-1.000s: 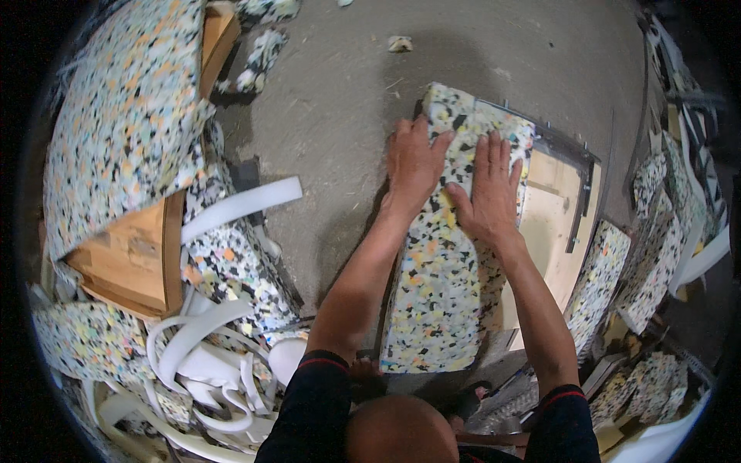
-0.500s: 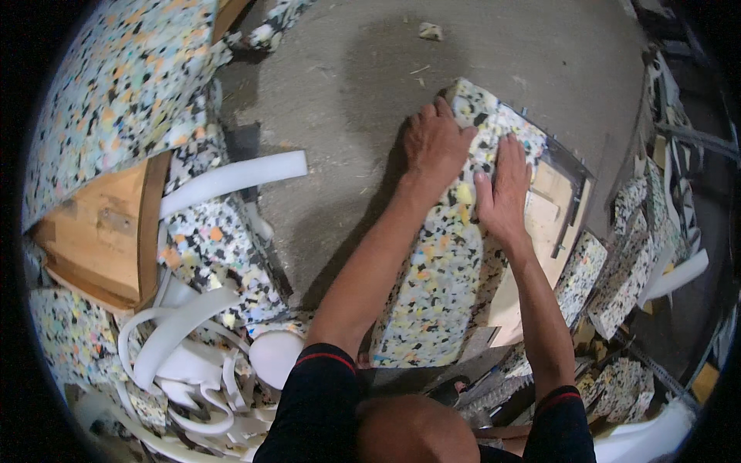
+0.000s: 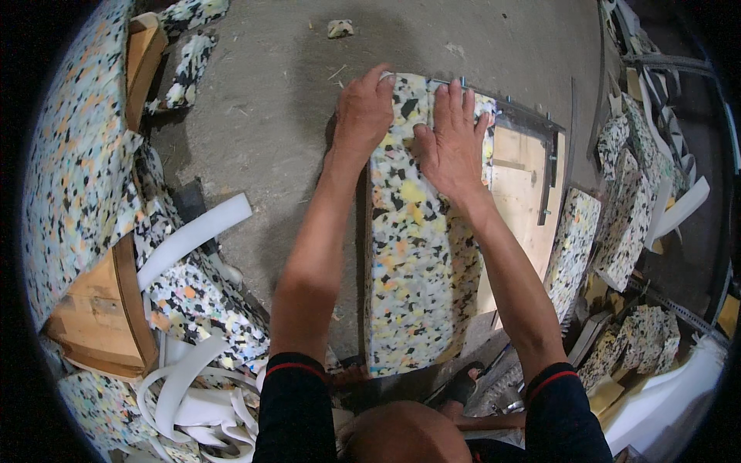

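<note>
A long slab of speckled multicoloured foam lies over the left part of a wooden frame. At the slab's far left corner, the fingers of my left hand are curled round its edge. My right hand lies flat on the foam near the far end. Its fingers are stretched toward the far edge, with the thumb spread to the left. Dark metal strips with bolts run along the frame's right side, beyond the foam. The underside of the slab is hidden.
To the left stand a large foam-covered wooden piece and a white foam strip. White offcuts pile up at lower left. Speckled foam blocks line the right side. A small foam scrap lies on the concrete floor.
The view has shifted, and the slab now looks straighter, its far end further left. My left hand has come round the far left corner. My right hand's fingers have spread and reach nearer the far edge.
</note>
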A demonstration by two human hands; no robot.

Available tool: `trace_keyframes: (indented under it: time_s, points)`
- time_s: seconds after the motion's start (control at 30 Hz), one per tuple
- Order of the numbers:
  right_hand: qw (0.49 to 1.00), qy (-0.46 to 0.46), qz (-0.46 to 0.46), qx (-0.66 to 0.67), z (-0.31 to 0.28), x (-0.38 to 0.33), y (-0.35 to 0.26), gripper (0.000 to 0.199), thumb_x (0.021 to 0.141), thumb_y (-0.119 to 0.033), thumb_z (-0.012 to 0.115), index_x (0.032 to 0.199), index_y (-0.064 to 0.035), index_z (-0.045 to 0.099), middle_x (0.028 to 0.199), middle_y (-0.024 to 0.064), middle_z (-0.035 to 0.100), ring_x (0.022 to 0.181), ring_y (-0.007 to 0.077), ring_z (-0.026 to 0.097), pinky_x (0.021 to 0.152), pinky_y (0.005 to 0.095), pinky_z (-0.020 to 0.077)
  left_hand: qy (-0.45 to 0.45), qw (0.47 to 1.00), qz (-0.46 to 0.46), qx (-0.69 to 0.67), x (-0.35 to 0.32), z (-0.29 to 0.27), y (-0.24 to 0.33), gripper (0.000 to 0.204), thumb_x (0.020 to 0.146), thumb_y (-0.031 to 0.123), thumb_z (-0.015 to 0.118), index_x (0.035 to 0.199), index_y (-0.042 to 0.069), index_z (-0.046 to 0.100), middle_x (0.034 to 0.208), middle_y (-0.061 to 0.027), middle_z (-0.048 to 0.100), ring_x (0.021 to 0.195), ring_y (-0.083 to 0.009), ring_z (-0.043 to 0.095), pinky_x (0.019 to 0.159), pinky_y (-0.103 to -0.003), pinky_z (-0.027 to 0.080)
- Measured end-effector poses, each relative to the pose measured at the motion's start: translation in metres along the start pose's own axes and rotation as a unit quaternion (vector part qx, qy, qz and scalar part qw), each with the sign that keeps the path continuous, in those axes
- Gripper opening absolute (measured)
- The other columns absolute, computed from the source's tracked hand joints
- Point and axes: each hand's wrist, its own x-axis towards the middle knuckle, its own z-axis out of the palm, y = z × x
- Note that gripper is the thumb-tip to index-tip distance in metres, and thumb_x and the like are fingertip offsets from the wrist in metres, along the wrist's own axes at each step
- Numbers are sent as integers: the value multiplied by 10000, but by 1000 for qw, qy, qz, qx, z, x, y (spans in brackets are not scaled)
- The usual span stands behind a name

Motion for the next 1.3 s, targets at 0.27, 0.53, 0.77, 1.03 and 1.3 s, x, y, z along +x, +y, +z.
trace_keyframes:
  time_s: [0.27,0.53,0.77,1.03,1.3]
  points:
    - [1000,13,-18,-13,8,-2,3,836,1011,-533,477,1555,77,295,1643,293,228,1537,494,141,1188,707,84,57,992,91,61,12,18,-19,355,1042,289,504,1253,55,667,1138,-236,690,1102,-433,615,981,-528,455]
    - [998,17,-56,26,-2,-4,8,765,1045,-494,439,1553,64,308,1640,304,219,1522,514,170,1174,720,122,163,970,96,155,3,20,-25,488,1046,394,491,1433,107,571,1362,-210,617,1273,-436,542,1088,-541,408]
    - [997,14,-73,1,5,-72,-9,759,1043,-491,424,1571,39,294,1651,274,226,1530,475,187,1198,679,130,108,992,-47,-35,-153,-25,-18,519,1059,342,498,1398,-47,555,1365,-296,604,1280,-448,576,1085,-477,440]
    - [995,-6,-100,-8,2,-86,-6,737,1021,-393,456,1580,48,266,1667,268,196,1542,472,160,1210,657,111,-17,985,-173,20,-319,-22,29,492,1020,206,579,1399,-101,511,1305,-271,562,1186,-393,571,1027,-453,451]
    - [994,-13,-107,-4,-1,-99,-13,701,1047,-404,407,1606,-14,250,1670,269,184,1535,492,162,1188,695,121,-40,980,-195,-6,-323,-20,30,499,983,200,651,1356,-115,548,1222,-273,576,1105,-415,578,937,-471,479]
